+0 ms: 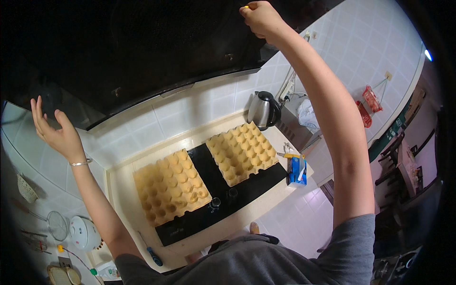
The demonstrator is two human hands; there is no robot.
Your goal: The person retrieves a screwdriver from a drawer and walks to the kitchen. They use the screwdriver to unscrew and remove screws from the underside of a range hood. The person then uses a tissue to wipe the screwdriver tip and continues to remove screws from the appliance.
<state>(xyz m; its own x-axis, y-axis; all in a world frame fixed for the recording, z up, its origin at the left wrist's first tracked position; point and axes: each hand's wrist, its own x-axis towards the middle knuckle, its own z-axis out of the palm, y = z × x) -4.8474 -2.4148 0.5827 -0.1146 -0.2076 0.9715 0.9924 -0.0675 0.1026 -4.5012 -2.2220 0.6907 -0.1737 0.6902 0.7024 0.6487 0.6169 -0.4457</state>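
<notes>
Over the stove hangs a black range hood (142,46), its glossy front filling the upper left. My right hand (263,19) is raised high in front of it, fingers closed around a small yellow object (246,6); most of that object is hidden. At the hood's lower left corner, my left hand (58,135) is lifted with spread fingers and holds nothing; I cannot tell whether it touches the hood. Below, two moulded egg trays, one on the left (171,187) and one on the right (242,153), cover much of a black glass cooktop (224,210).
An electric kettle (264,110) stands behind the right tray. A blue tissue box (297,172) and a yellow utility knife (294,155) lie at the counter's right end. A screwdriver (154,255) rests at the front left, near a white lidded pot (83,233) and a wire strainer (57,226).
</notes>
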